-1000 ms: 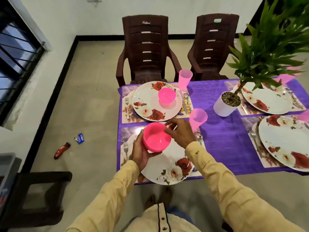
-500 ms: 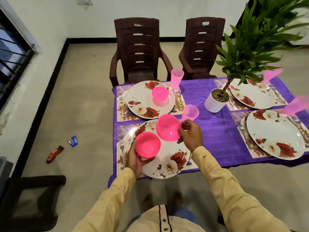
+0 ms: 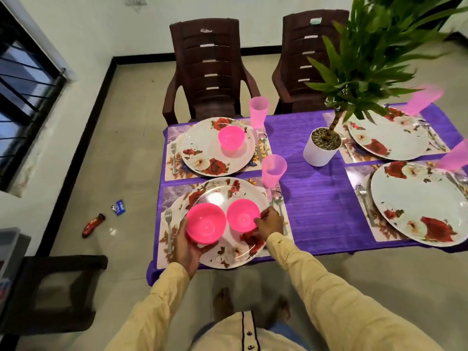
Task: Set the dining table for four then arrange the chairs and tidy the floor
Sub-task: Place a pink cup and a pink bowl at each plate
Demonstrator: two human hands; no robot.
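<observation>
Lower centre of frame, near-left setting. Left hand (image 3: 188,245) grips left bowl (image 3: 206,223) from below, fingers curled round its underside and near rim. Right hand (image 3: 269,222) pinches right bowl (image 3: 243,215) at its right rim, fingertips bent onto the lip.

Both bowls pink, round, mouths up, no long axis. They sit side by side, almost touching, over plate (image 3: 220,193). Cannot tell whether right bowl rests on the plate or hangs just above it. Left bowl overlaps the plate's left rim.

Fork (image 3: 168,225) lies just left of plate, spoon (image 3: 279,202) just right, both pointing up-frame. Cup (image 3: 273,171) stands upright at plate's upper right, near the right hand. Plate's near rim lies close to the near edge of cloth (image 3: 319,211). Bare cloth right of the spoon, mid-frame, gives open room.
</observation>
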